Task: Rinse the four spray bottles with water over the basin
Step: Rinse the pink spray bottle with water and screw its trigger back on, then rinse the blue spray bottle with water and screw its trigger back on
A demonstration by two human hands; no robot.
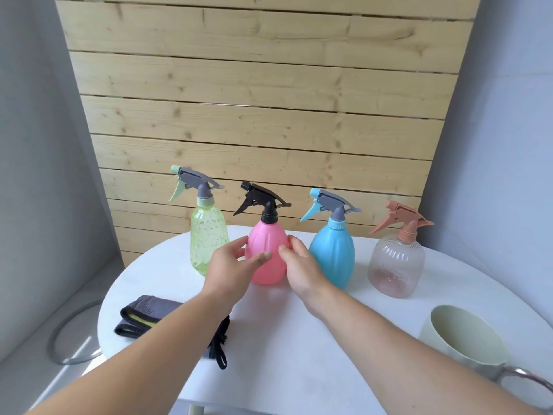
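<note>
– Pink bottle, where does it stand?

– Upright on the white table, near the far edge, at about twelve o'clock from the person. It is the second in a row of four.

– And the hands?

– Both are on it. The left hand curls round its left side, with the thumb across the front. The right hand holds the right side, thumb on the front and fingers going behind. So both grips are closed on the pink bottle, and the two thumbs are near each other.

– Is it lifted?

– Its base seems to sit on the table.

– The other three?

– The green bottle is at nine o'clock from the pink one, near the left hand. The blue bottle is at three o'clock, near the right hand but apart from it. The clear bottle, with a peach trigger, is further out at three o'clock. All stand upright, nozzles pointing to nine o'clock.

– Anything else?

– A folded grey cloth lies at seven o'clock on the table, partly under the left forearm. A pale round vessel stands at four o'clock, with a metal handle at the picture edge. Wooden slats rise behind the row at twelve o'clock.
</note>
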